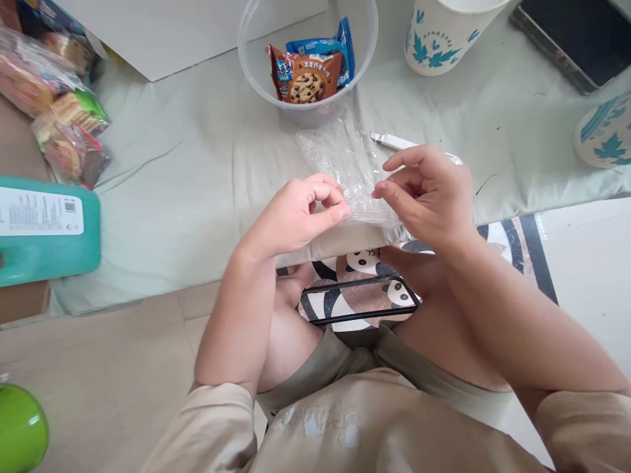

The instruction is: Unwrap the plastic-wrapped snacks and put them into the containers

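From my remote seat, the clear plastic bag point(348, 164) at centre frame looks thin, crinkled and glossy, nearly see-through against the matt, softly creased pale cloth point(197, 171) over the table. Above it, the translucent plastic tub point(256, 46) is smooth and slightly cloudy, holding shiny printed foil cookie packets point(308, 72). At upper right I see matt paper cups point(444, 39) with leaf prints. The teal box point(49, 253) at left edge appears smooth plastic with a paper label.

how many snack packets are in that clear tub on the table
2 show: a brown cookie packet in front and a blue packet behind it, both inside the clear tub. More may be hidden behind them.
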{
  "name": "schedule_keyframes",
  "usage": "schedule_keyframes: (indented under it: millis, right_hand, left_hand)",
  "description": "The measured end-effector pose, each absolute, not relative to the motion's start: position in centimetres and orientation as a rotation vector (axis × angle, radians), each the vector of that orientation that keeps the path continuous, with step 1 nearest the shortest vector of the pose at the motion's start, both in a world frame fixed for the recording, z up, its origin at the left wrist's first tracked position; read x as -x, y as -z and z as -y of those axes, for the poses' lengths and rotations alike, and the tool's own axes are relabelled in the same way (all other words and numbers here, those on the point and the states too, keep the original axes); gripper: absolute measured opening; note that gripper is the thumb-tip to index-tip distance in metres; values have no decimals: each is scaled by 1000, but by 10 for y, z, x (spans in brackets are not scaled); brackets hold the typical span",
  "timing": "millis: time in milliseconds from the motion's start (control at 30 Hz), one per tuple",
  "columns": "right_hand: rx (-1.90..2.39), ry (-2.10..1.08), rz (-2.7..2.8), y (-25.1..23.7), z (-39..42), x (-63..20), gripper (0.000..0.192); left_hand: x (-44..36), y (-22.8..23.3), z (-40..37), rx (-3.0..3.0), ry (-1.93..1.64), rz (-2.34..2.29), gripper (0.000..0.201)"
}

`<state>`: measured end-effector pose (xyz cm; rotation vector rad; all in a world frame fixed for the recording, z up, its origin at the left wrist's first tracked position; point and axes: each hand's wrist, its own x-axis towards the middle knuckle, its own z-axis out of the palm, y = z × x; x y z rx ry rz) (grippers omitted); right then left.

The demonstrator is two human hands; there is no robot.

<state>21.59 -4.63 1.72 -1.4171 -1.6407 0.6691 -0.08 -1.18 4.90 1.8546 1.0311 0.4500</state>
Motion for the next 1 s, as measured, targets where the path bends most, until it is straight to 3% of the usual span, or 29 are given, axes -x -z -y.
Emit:
schedule_keyframes:
  millis: [133,267,433,600,867,1000]
  right_hand:
    - [1400,-660,1620,-16,47,-218,18]
    - [1404,-672,1514,-10,45,-222,28]
    - [1388,-718,1375,-12,43,-225,32]
    - [1296,-826,1259,-15,42,-224,12]
    - [1186,-926,1442,-14,43,-235,28]
    - [1233,-986,1549,-21,45,-231,34]
  left_hand:
    - [1,-48,13,-1817,-546,-1023,20]
    - [-1,-42,18,-1875,-715,-1059,4]
    - [-2,-35,21,-1980,-713,-1056,32]
    - [-2,-26,17,-1897,-822,-1136,14]
    - [2,-26,12,-1864,-893,-1097,1]
    - [-1,-30,14,-1880,-839,-1095,6]
